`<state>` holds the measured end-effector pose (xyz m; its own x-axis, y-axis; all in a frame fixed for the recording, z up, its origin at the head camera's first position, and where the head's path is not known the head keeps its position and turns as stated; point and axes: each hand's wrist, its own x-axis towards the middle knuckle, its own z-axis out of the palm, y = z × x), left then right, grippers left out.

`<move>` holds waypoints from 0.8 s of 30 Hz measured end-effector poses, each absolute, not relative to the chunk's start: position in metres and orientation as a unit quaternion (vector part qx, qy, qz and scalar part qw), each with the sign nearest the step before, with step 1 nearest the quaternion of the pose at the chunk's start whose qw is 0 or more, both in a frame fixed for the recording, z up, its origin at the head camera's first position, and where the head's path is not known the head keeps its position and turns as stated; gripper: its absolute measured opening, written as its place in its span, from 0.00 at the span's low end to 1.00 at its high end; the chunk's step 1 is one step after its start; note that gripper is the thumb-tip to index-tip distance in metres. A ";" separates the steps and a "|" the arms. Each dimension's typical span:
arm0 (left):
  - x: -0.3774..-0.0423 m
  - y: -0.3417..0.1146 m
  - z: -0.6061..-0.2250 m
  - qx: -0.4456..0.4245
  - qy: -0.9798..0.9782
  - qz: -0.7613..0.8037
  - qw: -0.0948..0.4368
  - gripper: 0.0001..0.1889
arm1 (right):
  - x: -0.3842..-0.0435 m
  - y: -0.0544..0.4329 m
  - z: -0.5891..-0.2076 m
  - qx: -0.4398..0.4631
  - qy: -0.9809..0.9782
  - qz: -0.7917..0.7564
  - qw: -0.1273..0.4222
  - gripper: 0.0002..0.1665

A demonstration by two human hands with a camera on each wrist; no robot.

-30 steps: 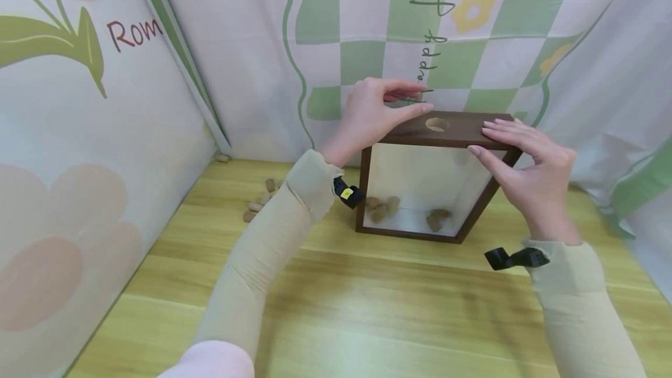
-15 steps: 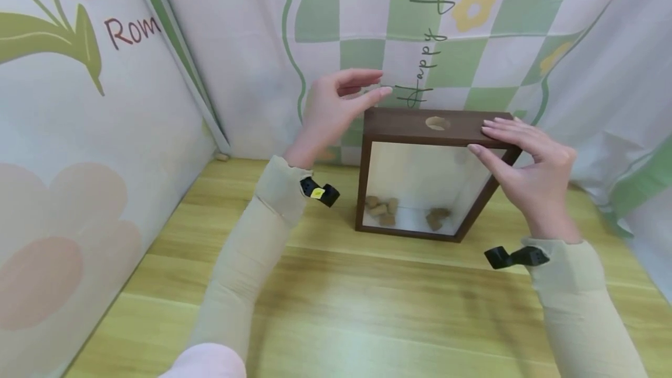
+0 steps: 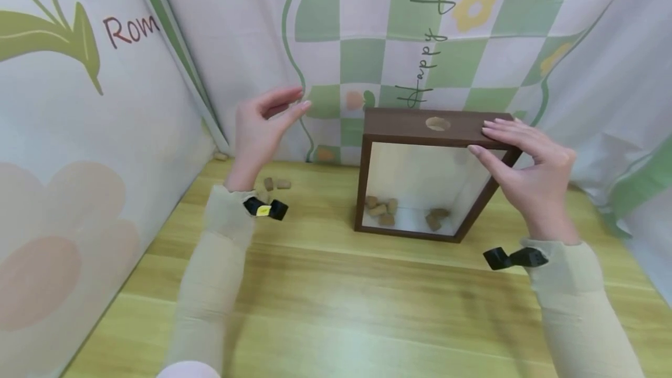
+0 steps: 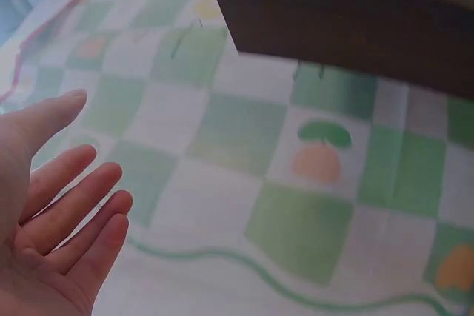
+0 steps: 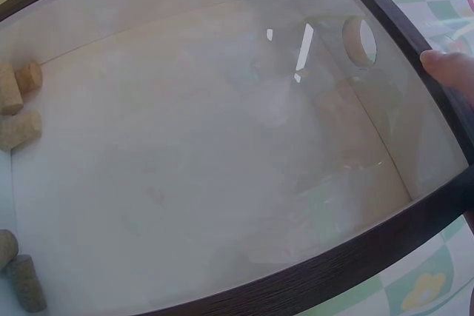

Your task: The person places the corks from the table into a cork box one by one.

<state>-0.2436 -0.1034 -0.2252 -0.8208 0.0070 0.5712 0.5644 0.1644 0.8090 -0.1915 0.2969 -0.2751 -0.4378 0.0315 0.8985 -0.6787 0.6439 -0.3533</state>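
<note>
Nook: patterned curtains [image 3: 362, 16], wooden tabletop [image 3: 325, 302]

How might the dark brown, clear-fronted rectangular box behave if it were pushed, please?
The box could tip rather easily, since it stands upright on a narrow side. Its straight, rigid-looking frame suggests it would stay stiff. The small tan cork pieces lying loose inside would probably slide or roll.

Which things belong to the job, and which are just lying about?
Likely the job:
brown-framed box, right hand on it
corks inside it
loose corks on the table
left hand, empty

Likely just about:
small tan piece, far-left corner
patterned curtain
wrist cameras
</note>
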 end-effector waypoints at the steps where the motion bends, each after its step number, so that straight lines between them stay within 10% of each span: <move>1: -0.249 -0.112 -0.233 -0.187 -0.732 -0.613 0.231 0.17 | -0.191 0.297 -0.275 0.211 -0.764 0.367 0.486 0.18; 11: -0.257 -0.185 -0.291 -0.113 -0.798 -0.545 0.232 0.21 | -0.188 0.294 -0.273 0.205 -0.764 0.367 0.489 0.18; 24: -0.236 -0.252 -0.374 -0.085 -0.876 -0.464 0.101 0.21 | -0.192 0.297 -0.277 0.208 -0.764 0.370 0.486 0.19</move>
